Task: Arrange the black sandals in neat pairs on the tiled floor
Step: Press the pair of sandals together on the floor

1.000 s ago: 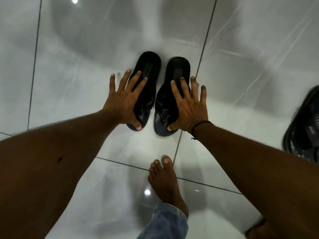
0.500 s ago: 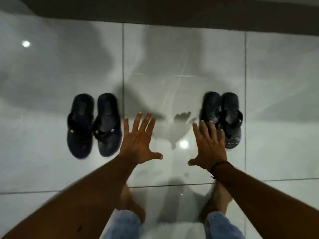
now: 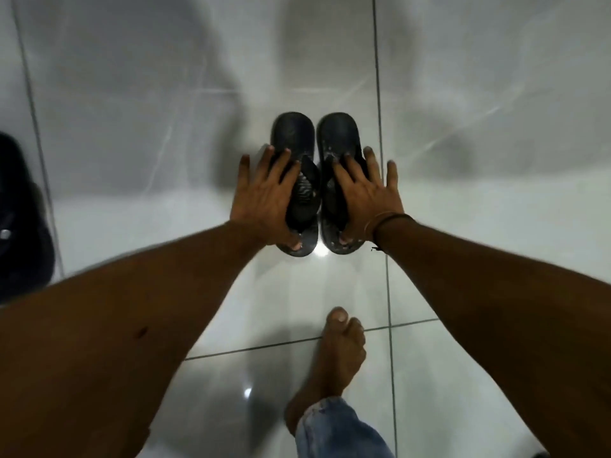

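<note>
Two black sandals lie side by side on the glossy grey tiled floor (image 3: 132, 94), with their far ends pointing away from me. My left hand (image 3: 264, 200) rests flat over the left sandal (image 3: 292, 130), fingers spread and thumb hooked at its near end. On the right sandal (image 3: 337, 130) my right hand (image 3: 363, 193) lies the same way, a dark cord around its wrist. The two sandals almost touch along their inner edges. My hands hide most of the straps.
Another black sandal (image 3: 20, 209) shows partly at the left edge, blurred. My bare foot (image 3: 337, 352) with a blue jeans cuff (image 3: 330, 428) stands on the tile just behind the pair. Grout lines cross the floor.
Half a second ago both hands hovered open between two pairs. The view has since shifted to the right-hand pair, and each hand has come down on one of its sandals.
</note>
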